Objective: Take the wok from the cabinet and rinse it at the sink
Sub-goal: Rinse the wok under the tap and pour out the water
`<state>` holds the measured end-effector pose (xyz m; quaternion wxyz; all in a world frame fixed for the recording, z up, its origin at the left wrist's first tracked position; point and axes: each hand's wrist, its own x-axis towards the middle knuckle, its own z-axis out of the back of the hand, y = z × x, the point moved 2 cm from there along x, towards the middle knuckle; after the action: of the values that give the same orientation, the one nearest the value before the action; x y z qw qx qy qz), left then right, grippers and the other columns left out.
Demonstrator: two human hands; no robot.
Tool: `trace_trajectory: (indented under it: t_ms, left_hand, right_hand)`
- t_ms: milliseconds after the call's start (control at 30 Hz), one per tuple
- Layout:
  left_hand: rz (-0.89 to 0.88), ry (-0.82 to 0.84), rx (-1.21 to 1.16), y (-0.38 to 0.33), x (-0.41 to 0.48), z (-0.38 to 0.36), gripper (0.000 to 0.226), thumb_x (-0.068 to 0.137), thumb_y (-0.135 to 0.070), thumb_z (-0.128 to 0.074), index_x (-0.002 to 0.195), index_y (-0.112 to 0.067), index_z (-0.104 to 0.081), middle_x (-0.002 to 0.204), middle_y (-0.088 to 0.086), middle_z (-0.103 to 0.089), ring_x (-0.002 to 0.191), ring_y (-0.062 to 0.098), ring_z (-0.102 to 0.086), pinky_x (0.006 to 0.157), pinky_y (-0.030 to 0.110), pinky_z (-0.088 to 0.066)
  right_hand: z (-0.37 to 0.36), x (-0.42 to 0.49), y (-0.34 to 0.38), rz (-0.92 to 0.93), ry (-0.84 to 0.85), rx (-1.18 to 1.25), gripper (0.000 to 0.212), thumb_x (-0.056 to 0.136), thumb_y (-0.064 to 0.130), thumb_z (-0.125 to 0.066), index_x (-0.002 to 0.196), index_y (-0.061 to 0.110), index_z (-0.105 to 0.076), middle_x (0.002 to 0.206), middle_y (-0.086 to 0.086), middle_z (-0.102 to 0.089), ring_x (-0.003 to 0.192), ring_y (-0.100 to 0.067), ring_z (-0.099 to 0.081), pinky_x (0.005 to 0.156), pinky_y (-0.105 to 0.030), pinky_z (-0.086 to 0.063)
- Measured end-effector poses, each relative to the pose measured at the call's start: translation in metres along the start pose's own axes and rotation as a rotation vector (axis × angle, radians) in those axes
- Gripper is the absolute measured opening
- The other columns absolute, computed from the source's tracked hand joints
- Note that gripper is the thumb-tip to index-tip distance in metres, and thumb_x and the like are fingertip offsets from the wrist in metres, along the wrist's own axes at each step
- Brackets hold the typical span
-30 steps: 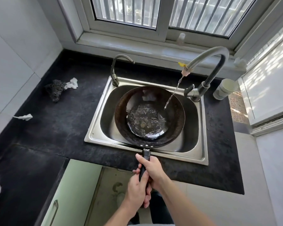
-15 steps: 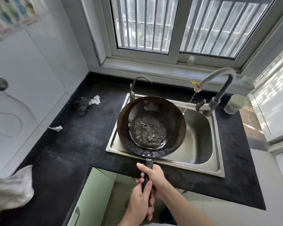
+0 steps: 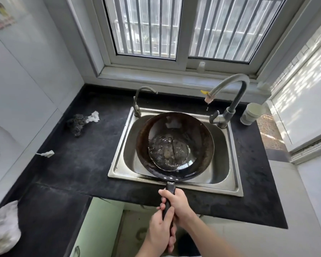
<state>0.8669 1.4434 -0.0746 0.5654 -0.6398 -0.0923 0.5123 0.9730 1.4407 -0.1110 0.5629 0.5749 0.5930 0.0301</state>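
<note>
A dark, round wok (image 3: 175,145) hangs over the steel sink (image 3: 119,160), with a shallow pool of water in its bottom. Its black handle points toward me over the sink's front rim. My right hand (image 3: 176,203) grips the handle nearest the wok. Just behind it, my left hand (image 3: 160,232) wraps the handle's end. The grey curved faucet (image 3: 228,86) stands at the sink's back right; only a few drops fall from its spout.
A second thin tap (image 3: 137,101) rises at the sink's back left. A dark scrubber with white paper (image 3: 80,121) lies on the black counter (image 3: 78,164). A white cup (image 3: 251,113) stands right of the faucet. A green cabinet door (image 3: 98,229) hangs open below. A cloth (image 3: 4,229) lies at far left.
The faucet's stream has dwindled from a steady flow to drips. The wok slid left out from under the spout and now sits centred over the sink, both hands still on its handle.
</note>
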Motion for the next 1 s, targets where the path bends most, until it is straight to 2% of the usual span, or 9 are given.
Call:
trace_trajectory:
  t_ms: [133,200,333,500,600,767,800,933,1000]
  left_hand:
    - [0.023,0.000,0.032,-0.007,0.011,-0.004,0.036,0.098,-0.030,-0.053,0.086,0.000,-0.068,0.045,0.002,-0.057,0.038,0.016,-0.054,0.043,0.025,-0.044]
    - [0.029,-0.006,0.014,-0.013,0.010,-0.001,0.034,0.098,-0.032,-0.052,0.080,-0.007,-0.066,0.046,0.002,-0.057,0.036,0.014,-0.053,0.042,0.025,-0.044]
    - [-0.002,-0.093,0.054,-0.022,0.003,0.010,0.029,0.098,-0.029,-0.054,0.070,-0.038,-0.051,0.043,-0.003,-0.056,0.041,0.001,-0.057,0.048,0.012,-0.044]
    - [-0.012,-0.120,0.038,-0.017,-0.007,0.017,0.034,0.098,-0.025,-0.055,0.067,-0.037,-0.047,0.037,-0.004,-0.055,0.034,0.003,-0.053,0.041,0.013,-0.041]
    - [-0.007,-0.118,0.078,-0.011,-0.007,0.016,0.032,0.098,-0.027,-0.054,0.068,-0.038,-0.048,0.037,-0.011,-0.057,0.039,-0.005,-0.056,0.046,0.008,-0.042]
    - [0.002,-0.114,0.150,0.003,0.000,0.007,0.005,0.096,-0.033,-0.056,0.094,-0.035,-0.060,0.041,-0.006,-0.059,0.045,-0.003,-0.059,0.052,0.009,-0.042]
    - [-0.011,-0.117,0.175,0.003,0.002,0.005,0.007,0.096,-0.033,-0.056,0.100,-0.032,-0.062,0.043,-0.005,-0.060,0.048,-0.003,-0.060,0.054,0.008,-0.043]
    - [-0.035,-0.100,0.203,-0.008,0.011,-0.001,0.014,0.097,-0.032,-0.054,0.089,-0.044,-0.052,0.040,-0.007,-0.058,0.044,-0.003,-0.058,0.055,0.011,-0.046]
    - [-0.033,-0.120,0.193,-0.011,0.018,-0.004,0.011,0.096,-0.033,-0.055,0.097,-0.043,-0.051,0.046,-0.006,-0.061,0.049,-0.004,-0.060,0.057,0.010,-0.046]
  right_hand:
    - [0.003,0.007,0.012,-0.016,-0.012,0.040,0.028,0.093,0.001,-0.061,0.069,0.009,-0.049,0.056,-0.006,-0.049,0.043,-0.017,-0.047,0.054,-0.034,-0.054]
    - [-0.002,0.010,0.016,-0.022,0.007,0.024,0.027,0.093,0.001,-0.061,0.070,0.008,-0.050,0.056,-0.007,-0.049,0.043,-0.017,-0.047,0.054,-0.035,-0.054]
    - [-0.016,0.012,0.018,-0.027,0.053,-0.024,0.026,0.094,0.001,-0.060,0.070,0.007,-0.049,0.056,-0.006,-0.049,0.042,-0.017,-0.047,0.054,-0.034,-0.055]
    - [-0.023,0.009,0.008,-0.029,0.098,-0.046,0.030,0.094,0.001,-0.060,0.067,0.008,-0.049,0.056,-0.006,-0.048,0.043,-0.016,-0.048,0.055,-0.034,-0.055]
    - [-0.019,0.007,0.000,-0.023,0.098,-0.036,0.028,0.094,0.001,-0.060,0.069,0.009,-0.050,0.057,-0.006,-0.048,0.043,-0.016,-0.048,0.056,-0.034,-0.055]
    - [-0.006,0.004,-0.001,-0.012,0.088,-0.013,0.027,0.094,0.002,-0.060,0.070,0.008,-0.051,0.058,-0.006,-0.048,0.044,-0.016,-0.048,0.057,-0.035,-0.056]
    - [-0.004,0.005,0.001,-0.012,0.087,-0.006,0.026,0.094,0.002,-0.060,0.070,0.008,-0.051,0.059,-0.007,-0.049,0.045,-0.016,-0.048,0.058,-0.035,-0.056]
    - [0.001,0.012,0.011,-0.013,0.085,-0.003,0.025,0.094,0.001,-0.060,0.071,0.007,-0.051,0.059,-0.007,-0.049,0.046,-0.016,-0.050,0.058,-0.035,-0.056]
    - [0.002,0.017,0.019,-0.010,0.093,-0.020,0.023,0.093,0.001,-0.060,0.073,0.006,-0.051,0.059,-0.007,-0.049,0.045,-0.016,-0.050,0.058,-0.035,-0.057]
